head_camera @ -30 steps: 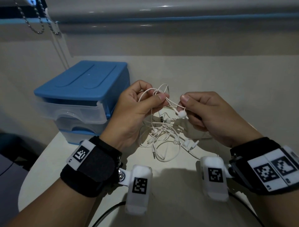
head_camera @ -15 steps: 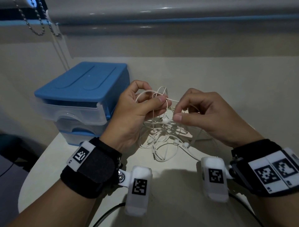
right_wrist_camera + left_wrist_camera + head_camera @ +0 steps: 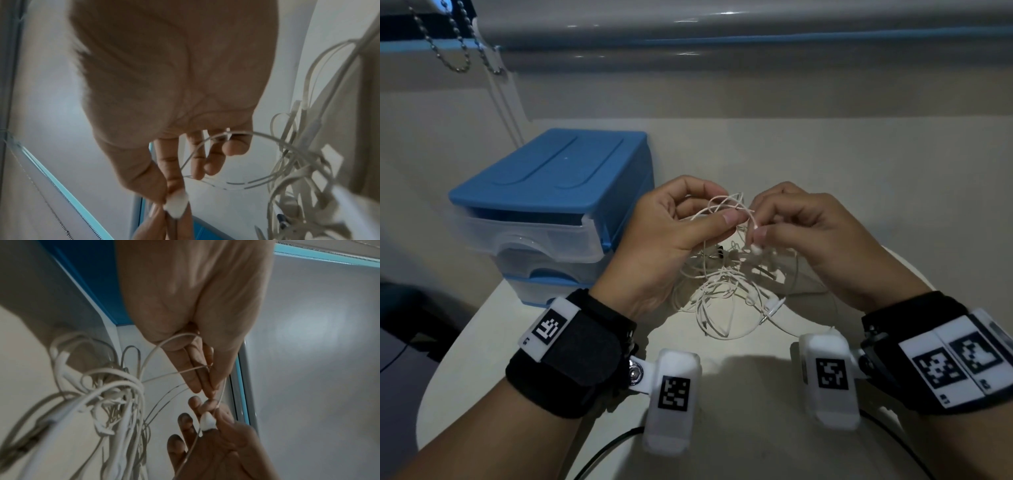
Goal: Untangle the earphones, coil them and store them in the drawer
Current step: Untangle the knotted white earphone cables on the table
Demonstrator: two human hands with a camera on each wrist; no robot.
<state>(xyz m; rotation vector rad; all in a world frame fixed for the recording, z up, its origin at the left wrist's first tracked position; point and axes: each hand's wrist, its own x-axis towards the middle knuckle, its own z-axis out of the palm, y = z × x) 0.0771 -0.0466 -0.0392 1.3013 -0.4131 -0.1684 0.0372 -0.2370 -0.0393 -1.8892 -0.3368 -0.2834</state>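
A tangle of white earphones (image 3: 722, 291) hangs between both hands above the white table (image 3: 739, 394). My left hand (image 3: 681, 226) pinches loops of cable (image 3: 185, 369) between thumb and fingers. Close beside it, my right hand (image 3: 801, 226) pinches a white earbud (image 3: 756, 249) (image 3: 176, 206) (image 3: 207, 421) between thumb and forefinger. A jack plug (image 3: 774, 306) dangles at the tangle's lower right. The blue drawer unit (image 3: 551, 192) with clear drawers stands to the left; its top drawer (image 3: 530, 236) looks slightly pulled out.
A wall and window ledge (image 3: 722, 44) run behind the table, with a bead chain (image 3: 448, 51) at the upper left. The table's rounded edge (image 3: 448, 359) drops off on the left. Black cables (image 3: 602, 455) trail from the wrist cameras near me.
My right hand has carried the earbud up and left, closer to my left thumb. My left hand keeps its pinch on the cable loops.
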